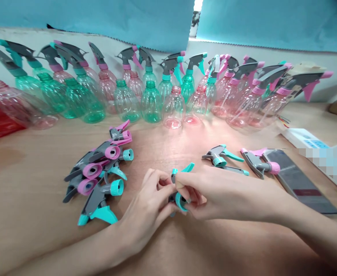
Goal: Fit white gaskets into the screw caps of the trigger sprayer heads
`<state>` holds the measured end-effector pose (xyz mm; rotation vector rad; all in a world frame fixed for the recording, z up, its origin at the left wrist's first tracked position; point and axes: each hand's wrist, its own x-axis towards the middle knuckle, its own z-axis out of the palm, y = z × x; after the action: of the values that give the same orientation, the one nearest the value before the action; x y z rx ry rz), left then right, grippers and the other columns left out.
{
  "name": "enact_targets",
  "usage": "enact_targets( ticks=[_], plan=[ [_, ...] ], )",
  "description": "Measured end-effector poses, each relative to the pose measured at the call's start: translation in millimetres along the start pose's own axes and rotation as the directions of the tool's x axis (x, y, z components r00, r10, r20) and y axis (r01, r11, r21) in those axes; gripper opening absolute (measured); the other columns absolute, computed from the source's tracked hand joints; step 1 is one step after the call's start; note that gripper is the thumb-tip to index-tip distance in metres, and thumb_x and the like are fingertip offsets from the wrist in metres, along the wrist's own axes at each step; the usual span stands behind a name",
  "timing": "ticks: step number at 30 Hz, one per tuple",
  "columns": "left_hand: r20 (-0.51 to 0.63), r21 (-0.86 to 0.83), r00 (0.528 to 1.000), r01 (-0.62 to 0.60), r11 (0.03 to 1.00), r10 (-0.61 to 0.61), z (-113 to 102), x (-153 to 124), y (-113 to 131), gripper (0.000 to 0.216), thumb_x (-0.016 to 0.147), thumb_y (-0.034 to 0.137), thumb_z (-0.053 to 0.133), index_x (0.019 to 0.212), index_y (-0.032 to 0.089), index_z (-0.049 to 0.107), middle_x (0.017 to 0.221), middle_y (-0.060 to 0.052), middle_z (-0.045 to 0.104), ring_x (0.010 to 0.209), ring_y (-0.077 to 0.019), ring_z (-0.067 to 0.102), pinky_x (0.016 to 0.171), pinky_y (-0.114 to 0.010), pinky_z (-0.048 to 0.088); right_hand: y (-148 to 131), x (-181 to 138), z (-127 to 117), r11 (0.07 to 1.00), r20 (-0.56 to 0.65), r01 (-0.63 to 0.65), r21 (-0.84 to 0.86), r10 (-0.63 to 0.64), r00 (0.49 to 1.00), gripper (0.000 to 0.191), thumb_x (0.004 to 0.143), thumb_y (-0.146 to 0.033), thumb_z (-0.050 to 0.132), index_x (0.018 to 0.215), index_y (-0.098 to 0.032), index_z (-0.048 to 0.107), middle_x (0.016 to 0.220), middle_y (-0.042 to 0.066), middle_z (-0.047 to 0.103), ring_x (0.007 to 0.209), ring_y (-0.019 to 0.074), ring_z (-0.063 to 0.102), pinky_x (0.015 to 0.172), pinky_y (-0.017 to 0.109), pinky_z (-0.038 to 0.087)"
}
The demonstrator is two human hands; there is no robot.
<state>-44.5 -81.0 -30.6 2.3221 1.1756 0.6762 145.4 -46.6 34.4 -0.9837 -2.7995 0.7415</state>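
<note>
Between my two hands is a grey and teal trigger spray head (181, 202), its teal collar facing me and its teal trigger jutting up behind my fingers. My left hand (154, 195) pinches its body from the left. The fingers of my right hand (195, 193) are curled at the collar; whether they hold some small part there is hidden. Left of my hands lies a pile of spray heads (93, 170) with pink or teal collars. To the right rest a teal-collared spray head (219, 158) and a pink-collared one (260, 163).
Rows of clear, pink and green spray bottles (151, 103) stand along the back, some topped with spray heads, the front ones open-necked. A dark flat phone-like slab (301, 182) lies at right, beside a white power strip (306, 140). A red bag (1, 119) sits far left.
</note>
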Motion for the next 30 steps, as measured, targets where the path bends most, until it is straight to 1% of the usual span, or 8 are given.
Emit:
enact_targets(
  ticks=[5, 8, 11, 16, 19, 23, 26, 30],
  plan=[
    [-0.029, 0.021, 0.999, -0.036, 0.999, 0.037, 3, -1, -2, 0.019, 0.083, 0.006, 0.049, 0.092, 0.02, 0.058, 0.093, -0.005, 0.047, 0.088, -0.0199, 0.043, 0.07, -0.03, 0.044, -1, 1, 3, 1.0, -0.035, -0.011, 0.005, 0.011, 0.999, 0.015, 0.064, -0.009, 0.05, 0.066, -0.019, 0.039, 0.052, -0.009, 0.037, 0.042, 0.0036, 0.028, 0.043, 0.02, 0.018],
    [-0.038, 0.026, 0.998, -0.046, 0.999, 0.047, 4, -2, -2, 0.02, 0.083, 0.004, 0.048, 0.092, 0.02, 0.057, 0.092, -0.005, 0.047, 0.087, -0.0198, 0.042, 0.069, -0.03, 0.044, -3, -1, 2, 1.0, -0.054, -0.009, -0.02, 0.008, 0.999, 0.016, 0.062, -0.007, 0.05, 0.065, -0.019, 0.039, 0.053, -0.009, 0.036, 0.044, 0.0036, 0.028, 0.045, 0.02, 0.017],
    [-0.044, 0.022, 0.998, -0.046, 0.999, 0.047, 4, -4, -2, 0.018, 0.082, 0.005, 0.048, 0.088, 0.02, 0.056, 0.092, -0.005, 0.047, 0.087, -0.0201, 0.043, 0.069, -0.031, 0.045, -7, -4, 2, 0.997, -0.06, 0.025, -0.079, -0.03, 0.998, 0.016, 0.061, -0.006, 0.049, 0.067, -0.018, 0.04, 0.053, -0.008, 0.035, 0.045, 0.0048, 0.029, 0.045, 0.023, 0.014],
    [-0.064, 0.02, 0.998, -0.003, 1.0, 0.004, 1, -4, -1, 0.013, 0.082, 0.008, 0.049, 0.083, 0.02, 0.053, 0.095, -0.005, 0.046, 0.09, -0.0209, 0.044, 0.073, -0.033, 0.046, -10, -6, 7, 0.989, -0.101, 0.077, -0.126, -0.09, 0.991, 0.016, 0.064, -0.006, 0.047, 0.072, -0.019, 0.042, 0.052, -0.009, 0.025, 0.042, 0.006, 0.024, 0.045, 0.027, 0.009],
    [-0.072, 0.009, 0.997, 0.004, 1.0, -0.004, 2, -4, -2, 0.012, 0.083, 0.01, 0.049, 0.084, 0.021, 0.054, 0.096, -0.005, 0.047, 0.091, -0.0213, 0.044, 0.074, -0.034, 0.047, -8, -5, 9, 0.993, -0.099, 0.066, -0.1, -0.076, 0.992, 0.015, 0.067, -0.006, 0.047, 0.074, -0.019, 0.041, 0.053, -0.009, 0.03, 0.043, 0.0061, 0.027, 0.044, 0.027, 0.01],
    [-0.089, -0.005, 0.996, 0.002, 1.0, -0.002, 4, -4, -3, 0.014, 0.085, 0.01, 0.047, 0.083, 0.021, 0.055, 0.096, -0.005, 0.047, 0.09, -0.0206, 0.044, 0.074, -0.034, 0.046, -6, -2, 12, 0.997, -0.103, 0.045, -0.069, -0.052, 0.993, 0.018, 0.066, -0.005, 0.047, 0.073, -0.02, 0.039, 0.052, -0.009, 0.032, 0.044, 0.0059, 0.028, 0.044, 0.027, 0.011],
    [-0.103, -0.012, 0.995, -0.004, 1.0, 0.003, 4, -4, -2, 0.014, 0.085, 0.009, 0.047, 0.084, 0.02, 0.054, 0.095, -0.004, 0.046, 0.089, -0.0195, 0.044, 0.074, -0.032, 0.046, -5, -1, 13, 0.996, -0.143, 0.064, -0.065, -0.072, 0.987, 0.02, 0.065, -0.004, 0.046, 0.073, -0.02, 0.037, 0.055, -0.009, 0.032, 0.046, 0.0062, 0.026, 0.044, 0.025, 0.012],
    [-0.083, -0.018, 0.996, 0.007, 1.0, -0.008, 4, -5, 0, 0.014, 0.085, 0.009, 0.047, 0.087, 0.021, 0.054, 0.095, -0.004, 0.047, 0.09, -0.0199, 0.045, 0.073, -0.032, 0.047, -6, -1, 13, 0.993, -0.174, 0.107, -0.048, -0.114, 0.978, 0.024, 0.06, -0.001, 0.044, 0.071, -0.02, 0.033, 0.064, -0.007, 0.036, 0.054, 0.0067, 0.029, 0.047, 0.023, 0.017]
  ],
)
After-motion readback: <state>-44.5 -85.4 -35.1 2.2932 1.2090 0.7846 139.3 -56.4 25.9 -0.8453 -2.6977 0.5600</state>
